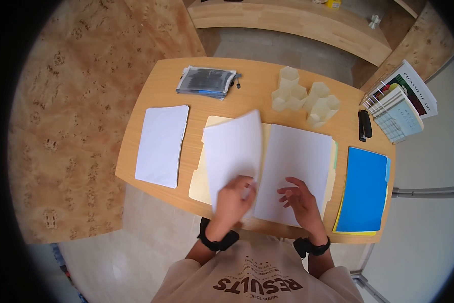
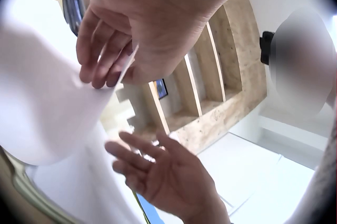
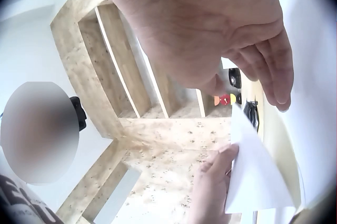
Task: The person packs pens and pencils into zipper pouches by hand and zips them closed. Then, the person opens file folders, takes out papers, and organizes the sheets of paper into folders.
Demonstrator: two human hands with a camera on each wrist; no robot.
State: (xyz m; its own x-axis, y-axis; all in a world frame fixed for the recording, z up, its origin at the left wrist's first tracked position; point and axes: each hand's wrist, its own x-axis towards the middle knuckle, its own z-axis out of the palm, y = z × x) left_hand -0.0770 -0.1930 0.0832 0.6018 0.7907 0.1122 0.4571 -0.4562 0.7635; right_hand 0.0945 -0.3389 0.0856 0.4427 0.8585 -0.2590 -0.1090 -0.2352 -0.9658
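Note:
A cream file folder (image 1: 200,188) lies spread on the table with white paper on both sides. My left hand (image 1: 235,199) pinches white paper (image 1: 232,144) by its edge on the left side, and the top of that paper lifts and bends. In the left wrist view, the pinched paper (image 2: 58,113) curves away from the fingers (image 2: 105,66). Over the right-hand white paper (image 1: 297,156), my right hand (image 1: 303,204) hovers with loosely bent fingers and nothing in them. The right wrist view shows the right hand (image 3: 221,34) above the white sheet.
To the left is a paper stack (image 1: 161,146); behind it, a zippered pouch (image 1: 206,82). Pale hexagonal holders (image 1: 289,93) stand at the back. On the right are a black stapler (image 1: 364,125), a wire rack (image 1: 388,123) with books, and blue folders (image 1: 363,192) near the table edge.

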